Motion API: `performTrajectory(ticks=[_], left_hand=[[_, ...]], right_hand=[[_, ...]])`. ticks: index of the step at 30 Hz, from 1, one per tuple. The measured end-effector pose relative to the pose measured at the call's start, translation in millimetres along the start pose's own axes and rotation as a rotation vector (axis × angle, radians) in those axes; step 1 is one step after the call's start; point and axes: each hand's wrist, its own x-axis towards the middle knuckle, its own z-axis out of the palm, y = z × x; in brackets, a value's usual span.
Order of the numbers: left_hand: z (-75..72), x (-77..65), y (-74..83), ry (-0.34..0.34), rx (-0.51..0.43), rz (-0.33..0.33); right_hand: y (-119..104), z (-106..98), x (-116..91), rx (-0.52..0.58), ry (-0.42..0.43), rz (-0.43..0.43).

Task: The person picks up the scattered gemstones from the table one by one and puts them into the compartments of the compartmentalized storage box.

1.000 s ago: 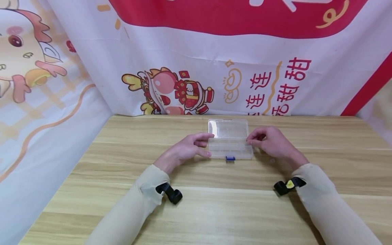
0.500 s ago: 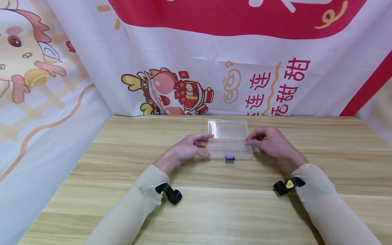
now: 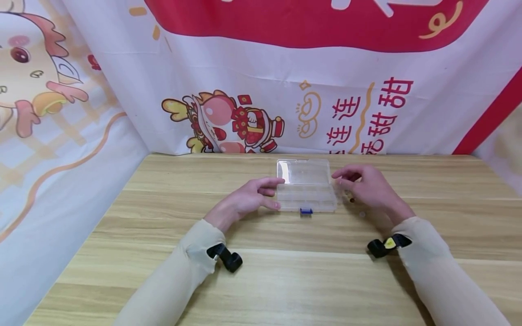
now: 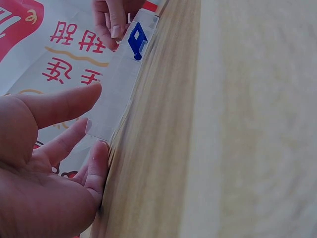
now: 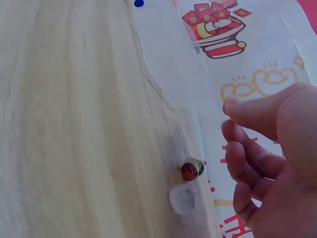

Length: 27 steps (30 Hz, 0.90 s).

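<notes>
A clear plastic compartment box point(image 3: 306, 198) stands on the wooden table with its lid point(image 3: 306, 172) folded back. A blue latch point(image 3: 306, 211) sits on its front edge. My left hand point(image 3: 253, 199) rests with extended fingers at the box's left end; in the left wrist view its fingertips point(image 4: 89, 125) are right at that end. My right hand point(image 3: 369, 185) hovers just beyond the right end, thumb and index tips close together with nothing visible between them. Below its fingers lie a dark red bead point(image 5: 189, 171), a greenish bead point(image 5: 200, 167) partly hidden behind it, and a clear bead point(image 5: 182, 198).
A printed white and red cloth point(image 3: 253, 63) hangs along the table's back edge, and another cloth point(image 3: 81, 181) covers the left side. The wooden table point(image 3: 285, 280) extends in front of the box. Black wrist cameras point(image 3: 231, 261) are strapped on both sleeves.
My right hand has drawn slightly back and to the right from the box's right edge, bringing small beads beneath it into view. The left hand and the box have stayed in place.
</notes>
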Motion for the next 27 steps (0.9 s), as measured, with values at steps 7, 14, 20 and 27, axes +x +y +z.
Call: performTrajectory(ticks=[7,14,20,27], left_hand=[[0.3,-0.9,0.9,0.001,-0.001,-0.003],[0.2,-0.2,0.9,0.001,-0.004,-0.005],[0.3,-0.3,1.4,0.006,-0.001,-0.005],[-0.4,-0.2,1.6,0.007,0.001,-0.008]], right_hand=[[10,-5,0,0.014,0.049,0.012],[21,-6,5,0.016,0.056,0.058],[26,-5,8,-0.007,0.045,0.072],[28,-4,11,-0.016,0.018,0.115]])
